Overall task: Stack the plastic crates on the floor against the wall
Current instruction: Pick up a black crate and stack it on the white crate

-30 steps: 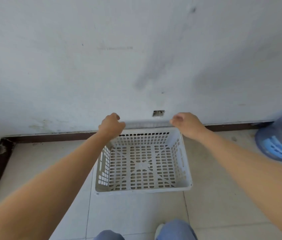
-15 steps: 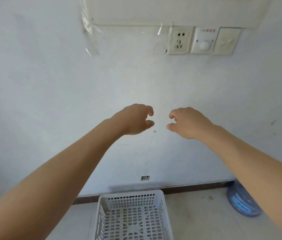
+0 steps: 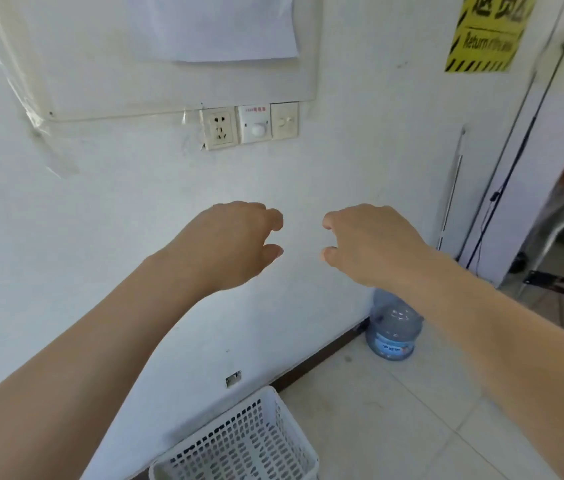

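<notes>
A white perforated plastic crate (image 3: 239,445) stands on the tiled floor at the bottom of the view, its far end against the white wall. My left hand (image 3: 235,242) and my right hand (image 3: 370,242) hang in the air well above the crate, in front of the wall. Both hands hold nothing and their fingers are loosely curled. The two hands are a short gap apart. No other crate shows.
A blue water jug (image 3: 393,330) stands on the floor by the wall to the right. A socket and switches (image 3: 249,126) sit on the wall above my hands. Stands and cables (image 3: 502,188) lean at the right, under a yellow sign (image 3: 485,32).
Both hands let go of the crate's far rim and rose in front of the wall. The view lifted and swung right, so the crate dropped to the bottom edge.
</notes>
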